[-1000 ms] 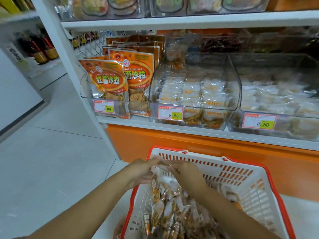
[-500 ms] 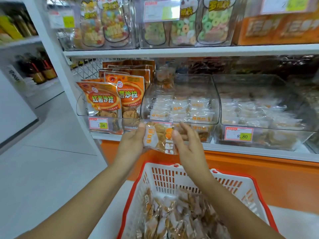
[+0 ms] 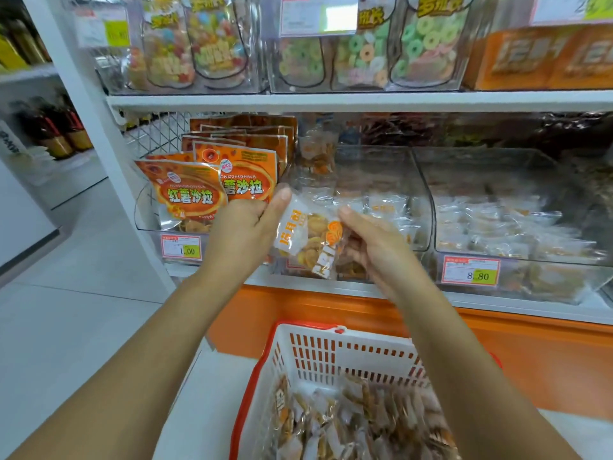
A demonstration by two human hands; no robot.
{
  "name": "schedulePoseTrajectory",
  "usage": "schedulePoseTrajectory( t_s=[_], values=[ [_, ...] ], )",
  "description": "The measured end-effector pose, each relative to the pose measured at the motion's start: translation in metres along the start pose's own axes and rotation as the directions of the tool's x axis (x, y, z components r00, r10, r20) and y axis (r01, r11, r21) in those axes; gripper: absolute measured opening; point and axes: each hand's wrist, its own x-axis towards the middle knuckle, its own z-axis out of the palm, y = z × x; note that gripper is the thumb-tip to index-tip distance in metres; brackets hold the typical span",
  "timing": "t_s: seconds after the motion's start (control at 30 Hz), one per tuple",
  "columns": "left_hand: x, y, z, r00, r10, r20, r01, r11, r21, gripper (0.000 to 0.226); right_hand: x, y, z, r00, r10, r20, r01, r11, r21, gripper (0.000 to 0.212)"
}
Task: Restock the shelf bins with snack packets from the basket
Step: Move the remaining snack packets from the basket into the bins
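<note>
Head view, read from left to right. At far left, dark bottles (image 3: 49, 137) stand on a neighbouring shelf, beyond the white shelf upright (image 3: 99, 134); next, the left bin (image 3: 146, 214) of clear plastic holds upright orange pouches (image 3: 195, 194), with a price tag (image 3: 181, 249) on its front wall. The left hand (image 3: 238, 234) grips the snack packet (image 3: 306, 242) at its left edge, thumb stretched up along the top corner, fingers curled behind it; the packet, clear with white and orange print, is held tilted in the air just before the front wall of the middle bin (image 3: 381, 174), not inside it. The right hand (image 3: 374, 250) clasps the packet's right edge, fingers curled round it. Below the hands, the white basket (image 3: 331, 353) with a red rim carries many more packets (image 3: 358, 423) of like kind. The middle bin is part filled with small wrapped packets; the right bin (image 3: 491, 180) holds a similar stock, and a second price tag (image 3: 471, 275) sits on its front.
</note>
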Motion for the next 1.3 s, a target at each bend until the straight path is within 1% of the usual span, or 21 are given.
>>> schedulePoseTrajectory(
  t_s=[0.03, 0.07, 0.1, 0.17, 0.23, 0.27, 0.33, 0.37, 0.43, 0.47, 0.53, 0.63, 0.73, 0.8, 0.9, 0.97, 1.0, 1.07, 1.13, 1.2, 1.3],
  values=[
    [0.003, -0.001, -0.001, 0.999, 0.006, 0.05, -0.006, 1.0, 0.001, 0.064, 0.003, -0.005, -0.004, 0.996, -0.023, 0.086, 0.037, 0.985, -0.17, 0.028],
    [0.005, -0.001, -0.001, 0.996, 0.013, 0.087, -0.014, 1.0, 0.009, 0.063, 0.006, -0.01, -0.009, 0.983, -0.006, 0.182, 0.06, 0.953, -0.297, 0.025],
    [0.008, -0.003, 0.001, 0.994, 0.02, 0.105, -0.021, 1.0, 0.014, 0.062, 0.011, -0.016, -0.012, 0.965, 0.034, 0.261, 0.07, 0.923, -0.377, 0.02],
    [0.014, -0.008, 0.006, 0.998, 0.002, 0.062, -0.002, 1.0, -0.009, 0.061, 0.02, -0.029, -0.013, 0.932, 0.1, 0.348, 0.091, 0.865, -0.494, 0.016],
    [0.021, -0.02, 0.01, 0.995, -0.078, -0.058, 0.074, 0.995, -0.062, 0.059, 0.036, -0.035, -0.017, 0.941, 0.102, 0.322, 0.121, 0.787, -0.605, 0.025],
    [0.025, -0.028, 0.011, 0.985, -0.133, -0.111, 0.125, 0.989, -0.074, 0.056, 0.047, -0.036, -0.02, 0.958, 0.083, 0.273, 0.111, 0.773, -0.625, 0.023],
    [0.029, -0.041, 0.014, 0.97, -0.194, -0.149, 0.203, 0.978, 0.049, 0.044, 0.072, -0.034, -0.025, 0.994, 0.039, 0.106, 0.03, 0.815, -0.578, 0.021],
    [0.029, -0.045, 0.016, 0.972, -0.198, -0.126, 0.215, 0.967, 0.137, 0.038, 0.086, -0.03, -0.027, 1.0, 0.013, -0.004, -0.013, 0.856, -0.517, 0.023],
    [0.025, -0.05, 0.022, 0.979, -0.201, -0.028, 0.202, 0.955, 0.216, 0.031, 0.115, -0.026, -0.026, 0.984, -0.044, -0.175, -0.032, 0.911, -0.411, 0.021],
    [0.023, -0.052, 0.026, 0.979, -0.201, 0.026, 0.189, 0.952, 0.239, 0.031, 0.129, -0.025, -0.024, 0.971, -0.06, -0.233, -0.035, 0.923, -0.383, 0.021],
    [0.022, -0.056, 0.03, 0.976, -0.204, 0.077, 0.172, 0.937, 0.304, 0.033, 0.154, -0.021, -0.019, 0.95, -0.038, -0.309, -0.074, 0.936, -0.344, 0.03],
    [0.028, -0.06, 0.029, 0.977, -0.203, 0.066, 0.176, 0.943, 0.283, 0.027, 0.183, -0.011, -0.013, 0.957, 0.034, -0.287, -0.159, 0.891, -0.425, 0.043],
    [0.03, -0.059, 0.029, 0.977, -0.203, 0.065, 0.177, 0.942, 0.285, 0.026, 0.202, -0.004, -0.003, 0.96, 0.058, -0.272, -0.149, 0.933, -0.328, 0.042],
    [0.029, -0.059, 0.029, 0.977, -0.201, 0.066, 0.173, 0.939, 0.297, 0.028, 0.21, -0.001, 0.002, 0.948, 0.063, -0.313, -0.17, 0.93, -0.326, 0.043],
    [0.031, -0.061, 0.028, 0.978, -0.198, 0.067, 0.17, 0.939, 0.299, 0.034, 0.224, 0.005, 0.007, 0.935, 0.02, -0.353, -0.129, 0.949, -0.287, 0.039],
    [0.031, -0.062, 0.028, 0.979, -0.19, 0.073, 0.16, 0.94, 0.301, 0.034, 0.228, 0.002, 0.01, 0.896, 0.026, -0.444, -0.215, 0.899, -0.382, 0.047],
    [0.031, -0.062, 0.028, 0.981, -0.181, 0.075, 0.15, 0.94, 0.306, 0.033, 0.229, 0.001, 0.011, 0.862, -0.007, -0.506, -0.219, 0.897, -0.385, 0.05],
    [0.03, -0.062, 0.028, 0.982, -0.173, 0.077, 0.141, 0.939, 0.314, 0.03, 0.227, -0.004, 0.016, 0.868, -0.049, -0.494, -0.208, 0.868, -0.451, 0.047],
    [0.029, -0.063, 0.029, 0.983, -0.167, 0.078, 0.134, 0.939, 0.318, 0.025, 0.225, -0.005, 0.019, 0.894, -0.07, -0.442, -0.217, 0.796, -0.565, 0.039],
    [0.029, -0.064, 0.03, 0.983, -0.158, 0.089, 0.12, 0.933, 0.338, 0.021, 0.225, -0.001, 0.018, 0.893, -0.06, -0.446, -0.224, 0.801, -0.556, 0.03],
    [0.027, -0.067, 0.031, 0.983, -0.152, 0.099, 0.113, 0.94, 0.323, 0.016, 0.212, 0.003, 0.018, 0.913, -0.016, -0.407, -0.233, 0.798, -0.555, 0.028]
  ],
)
